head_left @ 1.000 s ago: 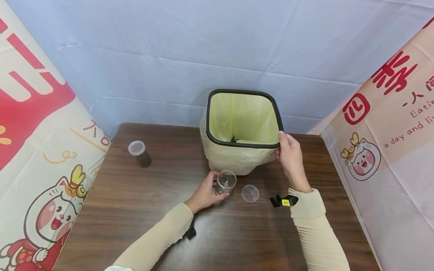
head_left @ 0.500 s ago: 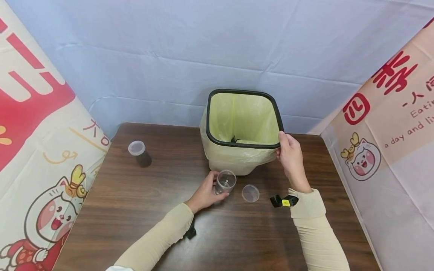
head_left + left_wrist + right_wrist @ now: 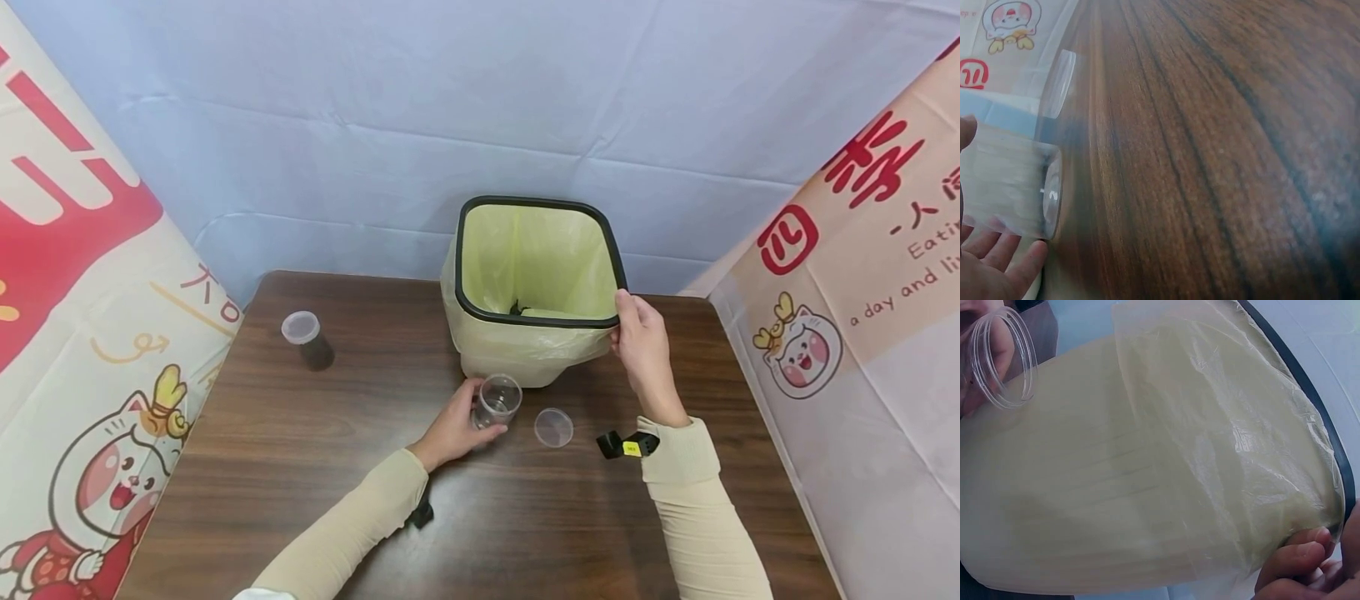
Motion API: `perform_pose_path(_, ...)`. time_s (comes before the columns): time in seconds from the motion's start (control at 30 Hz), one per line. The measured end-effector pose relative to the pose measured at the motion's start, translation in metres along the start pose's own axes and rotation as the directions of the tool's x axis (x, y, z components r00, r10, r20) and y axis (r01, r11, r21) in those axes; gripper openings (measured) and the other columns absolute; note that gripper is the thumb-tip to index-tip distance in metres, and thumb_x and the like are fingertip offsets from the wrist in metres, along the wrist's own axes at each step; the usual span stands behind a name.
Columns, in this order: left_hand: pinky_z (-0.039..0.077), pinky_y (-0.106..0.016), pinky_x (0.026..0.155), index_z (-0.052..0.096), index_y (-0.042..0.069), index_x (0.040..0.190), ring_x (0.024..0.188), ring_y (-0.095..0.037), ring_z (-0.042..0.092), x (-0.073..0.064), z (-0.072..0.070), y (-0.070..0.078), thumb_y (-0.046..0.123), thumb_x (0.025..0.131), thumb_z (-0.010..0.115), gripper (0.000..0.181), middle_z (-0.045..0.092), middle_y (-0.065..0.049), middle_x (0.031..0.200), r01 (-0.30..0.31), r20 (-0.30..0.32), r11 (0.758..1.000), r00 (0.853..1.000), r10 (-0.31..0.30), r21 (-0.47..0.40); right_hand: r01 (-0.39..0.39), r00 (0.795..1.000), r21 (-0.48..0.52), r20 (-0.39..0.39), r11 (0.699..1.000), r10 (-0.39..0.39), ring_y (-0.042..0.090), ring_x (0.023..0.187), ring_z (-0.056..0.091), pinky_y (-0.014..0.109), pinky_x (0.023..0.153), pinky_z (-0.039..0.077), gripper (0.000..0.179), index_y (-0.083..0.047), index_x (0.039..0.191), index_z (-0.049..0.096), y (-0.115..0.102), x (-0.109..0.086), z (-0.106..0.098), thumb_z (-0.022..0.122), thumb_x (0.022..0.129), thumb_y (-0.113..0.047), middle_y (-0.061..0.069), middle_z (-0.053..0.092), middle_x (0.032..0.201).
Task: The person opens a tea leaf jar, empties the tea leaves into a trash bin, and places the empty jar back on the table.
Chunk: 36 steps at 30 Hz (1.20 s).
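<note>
My left hand (image 3: 456,423) grips a clear, lidless plastic jar (image 3: 498,402) that stands upright on the table in front of the bin. In the left wrist view, the fingers curve round the side of the jar (image 3: 1007,181). A pale bin (image 3: 510,367) with a black rim and a yellowish liner (image 3: 487,250) stands at the back. My right hand (image 3: 643,350) pinches the bin's rim at its front right corner, thumb on top and fingers under, over the liner bag (image 3: 1229,437). A flat clear lid (image 3: 553,427) lies to the right of the jar.
A second jar (image 3: 309,342), with dark contents and a whitish lid, stands at the left of the brown wooden table (image 3: 360,333). Something dark lies inside the bin. Pale cloth hangs behind, and printed banners (image 3: 847,333) flank both sides.
</note>
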<state>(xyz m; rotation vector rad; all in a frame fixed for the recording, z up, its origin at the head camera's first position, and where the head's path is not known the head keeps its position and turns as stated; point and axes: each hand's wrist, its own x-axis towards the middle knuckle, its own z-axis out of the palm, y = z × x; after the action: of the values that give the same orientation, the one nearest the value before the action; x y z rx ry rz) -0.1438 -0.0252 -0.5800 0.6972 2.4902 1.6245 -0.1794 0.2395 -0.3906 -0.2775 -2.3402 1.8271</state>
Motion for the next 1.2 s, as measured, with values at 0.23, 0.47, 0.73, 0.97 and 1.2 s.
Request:
perform_pose_path(0.23,0.049,-0.044,0.104,0.041,0.001,0.143,0.125,-0.029,0.054,-0.001,-0.004,0.0,0.027,0.081,0.088,0.082,0.054,-0.016,0.136,-0.007,0.0,0.998,1.0,0.007,0.056,0.014,1.0,0.007,-0.001,1.0,-0.014,0.008,0.052,0.042,0.02,0.046,0.038,0.043,-0.007,0.087,0.051,0.001,0.001,0.001,0.047,0.107,-0.045,-0.004,0.044,0.062)
perform_pose_path(0.47,0.046,-0.044,0.106,0.04,0.003,0.145,0.128,-0.026,0.052,-0.005,-0.011,-0.001,0.032,0.085,0.082,0.078,0.05,-0.014,0.14,-0.032,0.007,0.995,0.999,0.031,0.097,0.032,0.999,0.012,-0.005,0.999,-0.032,0.007,0.051,0.041,0.02,0.046,0.037,0.043,-0.007,0.085,0.051,0.002,0.0,0.002,0.047,0.107,-0.044,-0.004,0.044,0.061)
perform_pose_path(0.73,0.05,-0.048,0.101,0.044,-0.002,0.141,0.126,-0.032,0.053,-0.007,-0.018,0.0,0.024,0.092,0.073,0.063,0.053,-0.018,0.135,-0.086,-0.032,0.995,0.996,0.088,0.05,0.028,1.0,0.013,-0.006,1.0,-0.028,0.007,0.052,0.041,0.02,0.047,0.038,0.043,-0.007,0.086,0.052,0.002,0.0,0.002,0.047,0.107,-0.044,-0.004,0.044,0.061)
perform_pose_path(0.97,0.05,-0.051,0.098,0.047,-0.006,0.137,0.121,-0.039,0.055,-0.008,-0.024,0.004,0.018,0.096,0.066,0.052,0.056,-0.021,0.132,-0.127,-0.098,0.992,0.987,0.128,0.023,0.015,1.0,0.0,-0.008,1.0,-0.015,0.008,0.052,0.042,0.02,0.047,0.038,0.044,-0.007,0.087,0.052,0.001,0.001,0.002,0.047,0.106,-0.046,-0.004,0.044,0.061)
perform_pose_path(1.2,0.05,-0.051,0.099,0.049,-0.007,0.137,0.121,-0.037,0.056,-0.012,-0.034,0.006,0.016,0.097,0.067,0.05,0.057,-0.023,0.133,-0.097,-0.134,0.995,0.986,0.099,0.025,0.017,1.0,0.006,0.0,1.0,-0.017,0.008,0.052,0.042,0.02,0.047,0.038,0.044,-0.006,0.087,0.051,0.001,0.001,0.002,0.047,0.107,-0.045,-0.004,0.044,0.061)
